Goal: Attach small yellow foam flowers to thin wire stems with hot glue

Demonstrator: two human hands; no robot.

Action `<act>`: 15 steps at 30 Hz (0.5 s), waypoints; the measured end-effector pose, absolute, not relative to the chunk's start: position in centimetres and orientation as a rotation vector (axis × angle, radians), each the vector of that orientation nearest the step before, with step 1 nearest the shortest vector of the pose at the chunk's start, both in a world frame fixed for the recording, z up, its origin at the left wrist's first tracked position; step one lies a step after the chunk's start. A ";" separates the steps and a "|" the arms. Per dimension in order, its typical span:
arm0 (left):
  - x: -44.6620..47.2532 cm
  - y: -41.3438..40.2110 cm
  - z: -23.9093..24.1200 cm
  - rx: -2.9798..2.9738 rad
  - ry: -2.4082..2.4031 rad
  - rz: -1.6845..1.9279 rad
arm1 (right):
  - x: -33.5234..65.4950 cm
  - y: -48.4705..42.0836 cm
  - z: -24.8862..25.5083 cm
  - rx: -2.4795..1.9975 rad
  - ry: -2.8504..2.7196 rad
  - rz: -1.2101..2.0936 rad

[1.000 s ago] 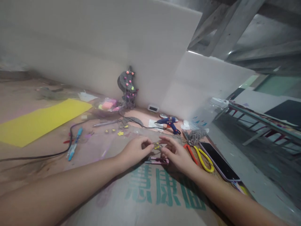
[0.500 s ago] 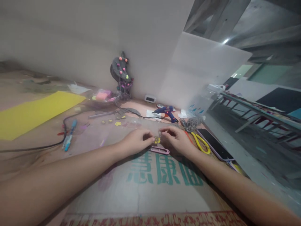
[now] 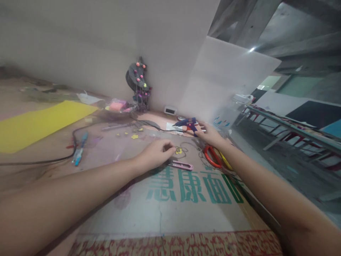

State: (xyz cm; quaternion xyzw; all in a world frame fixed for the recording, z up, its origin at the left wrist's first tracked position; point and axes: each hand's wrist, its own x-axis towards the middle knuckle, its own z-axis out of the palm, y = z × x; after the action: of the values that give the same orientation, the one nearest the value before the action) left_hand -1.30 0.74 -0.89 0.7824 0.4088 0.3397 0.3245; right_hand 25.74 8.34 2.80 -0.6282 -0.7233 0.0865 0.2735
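Left of centre on the printed mat (image 3: pixel 170 213), the left hand (image 3: pixel 157 153) is curled closed, fingertips touching a small yellow flower (image 3: pixel 178 150) on wire, pink clippers (image 3: pixel 181 164) just nearer; farther right, the open right hand (image 3: pixel 210 134) rests on the blue glue gun (image 3: pixel 188 124), seemingly not yet lifted

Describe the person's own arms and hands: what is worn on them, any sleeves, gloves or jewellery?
The left forearm and right forearm are bare as far up as the frame shows; no sleeves in view. The left hand and right hand are ungloved, with no watch, bracelet or ring visible, though the picture is blurred.
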 end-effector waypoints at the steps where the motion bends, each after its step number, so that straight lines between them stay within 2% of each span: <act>1: -1.3 0.7 -0.9 2.055 1.077 0.890 | 25.4 9.0 2.7 -1.718 -1.956 0.251; 9: -1.2 0.7 -0.7 2.059 1.106 0.889 | 22.5 11.9 1.9 -1.846 -1.917 0.200; 15: -1.3 0.8 -1.0 2.069 1.072 0.912 | 22.6 9.8 4.1 -1.824 -1.862 0.273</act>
State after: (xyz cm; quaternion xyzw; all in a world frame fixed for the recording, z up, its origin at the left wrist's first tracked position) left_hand -1.26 0.84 -1.03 0.7849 0.4066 0.3461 0.3144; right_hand 22.59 9.76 4.10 -0.6724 -0.6865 0.1008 0.2577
